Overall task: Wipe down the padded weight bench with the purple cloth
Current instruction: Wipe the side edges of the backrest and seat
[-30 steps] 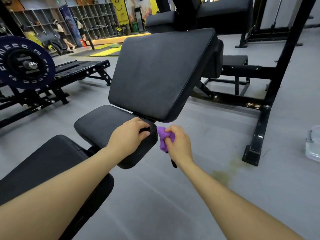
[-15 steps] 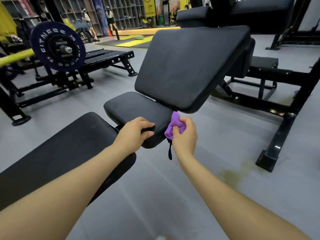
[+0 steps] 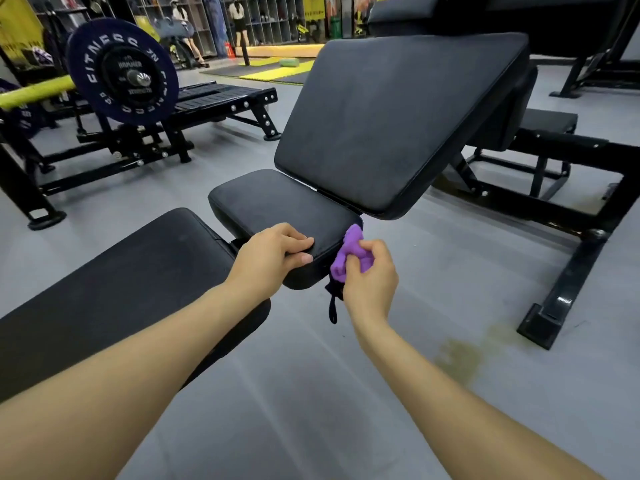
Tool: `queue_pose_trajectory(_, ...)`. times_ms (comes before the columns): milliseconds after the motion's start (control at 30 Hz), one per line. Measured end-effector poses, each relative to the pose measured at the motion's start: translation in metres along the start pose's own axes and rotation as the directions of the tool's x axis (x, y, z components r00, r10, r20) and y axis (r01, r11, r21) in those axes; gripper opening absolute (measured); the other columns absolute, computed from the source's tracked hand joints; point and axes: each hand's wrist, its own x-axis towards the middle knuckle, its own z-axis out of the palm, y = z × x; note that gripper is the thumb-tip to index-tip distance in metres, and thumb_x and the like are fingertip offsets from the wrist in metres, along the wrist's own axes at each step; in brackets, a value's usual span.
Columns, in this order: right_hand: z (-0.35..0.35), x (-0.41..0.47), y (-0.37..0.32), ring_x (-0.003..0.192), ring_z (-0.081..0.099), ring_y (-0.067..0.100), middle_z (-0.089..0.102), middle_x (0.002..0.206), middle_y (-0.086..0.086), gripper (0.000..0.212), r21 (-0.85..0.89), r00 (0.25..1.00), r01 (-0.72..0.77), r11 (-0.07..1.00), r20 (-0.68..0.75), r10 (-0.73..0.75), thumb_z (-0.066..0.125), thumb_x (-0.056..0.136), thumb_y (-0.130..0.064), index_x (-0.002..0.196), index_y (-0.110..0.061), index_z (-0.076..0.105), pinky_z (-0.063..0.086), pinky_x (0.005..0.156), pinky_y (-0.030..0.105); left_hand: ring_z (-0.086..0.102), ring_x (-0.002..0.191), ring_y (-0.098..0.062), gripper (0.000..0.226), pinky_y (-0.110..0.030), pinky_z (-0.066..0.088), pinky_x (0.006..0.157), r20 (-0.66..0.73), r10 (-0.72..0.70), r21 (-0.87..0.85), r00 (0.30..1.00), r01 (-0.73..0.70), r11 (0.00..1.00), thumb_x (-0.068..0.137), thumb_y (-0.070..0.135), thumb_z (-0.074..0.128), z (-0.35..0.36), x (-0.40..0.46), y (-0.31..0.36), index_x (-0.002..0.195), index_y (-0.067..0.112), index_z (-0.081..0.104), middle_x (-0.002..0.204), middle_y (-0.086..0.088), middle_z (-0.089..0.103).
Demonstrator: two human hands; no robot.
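Note:
The black padded weight bench fills the middle of the view: a tilted backrest pad (image 3: 398, 119), a small seat pad (image 3: 273, 206) below it, and a long pad (image 3: 114, 285) nearest me. My left hand (image 3: 270, 254) grips the near edge of the seat pad, fingers on top and thumb on its front face. My right hand (image 3: 372, 275) holds the bunched purple cloth (image 3: 348, 252) against the seat pad's right front corner. A short black strap (image 3: 333, 308) hangs below that corner.
A black steel frame with a foot (image 3: 540, 323) stands on the grey floor at the right. At the left a barbell with a dark plate (image 3: 121, 76) sits by a low black platform (image 3: 214, 102). People stand by shelves far behind.
The view has swung and drawn closer, so the bench sits more centred. The cloth has moved up the seat pad's right corner. My left hand keeps its hold.

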Motion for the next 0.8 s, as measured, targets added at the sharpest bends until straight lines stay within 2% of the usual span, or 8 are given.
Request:
queue_pose_trajectory(133,-0.001,0.012,-0.002,0.080,0.059,0.023,0.063,0.091,0.008,0.017,-0.020,0.999,0.036,0.999,-0.015,-0.036,0.046,0.085,-0.003,0.083,-0.019,0.052,0.050,0.073,0.035,0.053,0.114,-0.014,0.034,-0.027,0.042,0.094,0.025,0.005,0.030,1.000,-0.006,1.000,0.091,0.028,0.059,-0.001,0.000,0.001,0.124,0.023,0.062,0.122,0.008,0.059)
queue_pose_trajectory(267,-0.003,0.018,-0.013,0.062,0.055,-0.004,0.059,0.076,-0.004,0.021,0.019,0.994,-0.041,0.999,-0.103,0.043,0.042,0.085,0.004,0.086,-0.015,0.051,0.040,0.058,0.009,0.052,0.116,-0.014,0.034,-0.027,0.041,0.093,0.045,0.017,0.064,0.999,-0.020,0.998,0.092,0.031,0.056,-0.003,0.001,-0.001,0.126,0.026,0.060,0.124,0.010,0.057)
queue_pose_trajectory(300,-0.002,0.014,-0.016,0.060,0.053,-0.007,0.057,0.076,-0.004,0.021,0.028,0.990,-0.057,0.998,-0.127,0.060,0.042,0.085,0.004,0.086,-0.016,0.050,0.038,0.054,0.007,0.051,0.116,-0.014,0.034,-0.026,0.041,0.092,0.049,0.021,0.069,0.999,-0.024,0.997,0.092,0.032,0.056,-0.003,0.001,-0.002,0.126,0.026,0.060,0.124,0.010,0.057)
queue_pose_trajectory(400,0.010,-0.009,-0.014,0.075,0.055,0.009,0.061,0.092,0.002,0.021,-0.010,0.988,-0.044,0.999,-0.146,0.042,0.046,0.087,-0.001,0.085,-0.022,0.047,0.037,0.060,0.017,0.051,0.114,-0.012,0.033,-0.022,0.038,0.086,0.026,0.033,0.061,0.999,-0.035,0.998,0.092,0.033,0.055,-0.003,0.000,-0.005,0.124,0.028,0.061,0.123,0.012,0.057)
queue_pose_trajectory(500,0.020,-0.038,-0.005,0.081,0.057,0.022,0.061,0.090,0.005,0.032,-0.014,0.995,0.058,0.998,-0.083,-0.059,0.050,0.087,-0.004,0.075,-0.034,0.042,0.045,0.069,0.032,0.051,0.115,-0.011,0.033,-0.021,0.037,0.084,0.007,0.061,0.069,0.998,-0.061,0.996,0.092,0.035,0.055,-0.003,0.001,-0.007,0.124,0.029,0.061,0.123,0.013,0.057)
queue_pose_trajectory(600,0.015,-0.026,-0.005,0.080,0.056,0.020,0.062,0.089,0.005,0.029,-0.030,0.988,0.094,0.995,-0.118,-0.097,0.050,0.087,-0.003,0.078,-0.030,0.045,0.043,0.068,0.029,0.050,0.116,-0.011,0.033,-0.021,0.036,0.086,0.001,0.099,0.084,0.995,-0.099,0.992,0.093,0.036,0.053,-0.002,0.001,-0.010,0.124,0.029,0.061,0.124,0.013,0.057)
queue_pose_trajectory(700,0.011,0.001,-0.006,0.068,0.055,0.014,0.061,0.079,0.001,0.018,0.003,0.983,0.035,0.999,-0.179,-0.034,0.044,0.086,-0.001,0.086,-0.017,0.050,0.041,0.062,0.022,0.050,0.117,-0.011,0.032,-0.021,0.035,0.085,-0.025,0.135,0.075,0.991,-0.133,0.988,0.094,0.036,0.051,0.001,0.002,-0.013,0.124,0.028,0.061,0.124,0.012,0.057)
queue_pose_trajectory(800,0.017,0.007,-0.005,0.072,0.056,0.019,0.062,0.084,0.001,0.019,0.032,0.968,-0.013,0.999,-0.250,0.020,0.043,0.085,-0.001,0.089,-0.017,0.052,0.042,0.062,0.027,0.049,0.118,-0.013,0.033,-0.021,0.033,0.086,-0.031,0.151,0.105,0.988,-0.147,0.984,0.095,0.036,0.049,0.002,0.002,-0.016,0.124,0.027,0.061,0.126,0.010,0.056)
